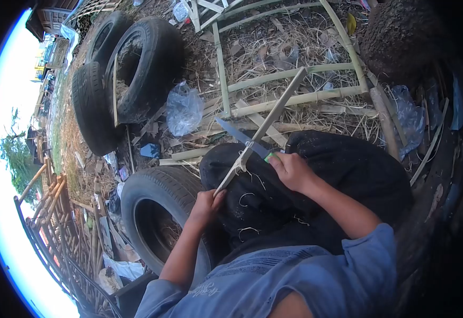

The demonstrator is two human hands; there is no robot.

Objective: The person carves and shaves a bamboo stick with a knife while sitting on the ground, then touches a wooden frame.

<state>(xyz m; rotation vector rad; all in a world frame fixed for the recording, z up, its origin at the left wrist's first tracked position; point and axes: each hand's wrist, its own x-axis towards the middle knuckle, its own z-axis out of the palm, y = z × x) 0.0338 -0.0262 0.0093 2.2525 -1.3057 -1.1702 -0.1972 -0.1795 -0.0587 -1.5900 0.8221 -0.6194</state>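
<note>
My left hand [208, 204] is closed around the lower end of a pale wooden strip [276, 112], which slants up and to the right over my knees. In my right hand [289, 168] is the green handle of a knife [243, 139]. Its blade points up and to the left and crosses the strip near the middle. Thin curled shavings [240, 165] hang from the strip just below the blade, and more lie on my dark trousers [342, 169].
A tire [136, 212] lies beside my left arm, with more tires [162, 69] at the upper left. Ahead, a bamboo frame [300, 99] rests on straw-covered ground. A clear plastic bag [184, 108] lies between them. Bamboo racks [56, 212] stand at the far left.
</note>
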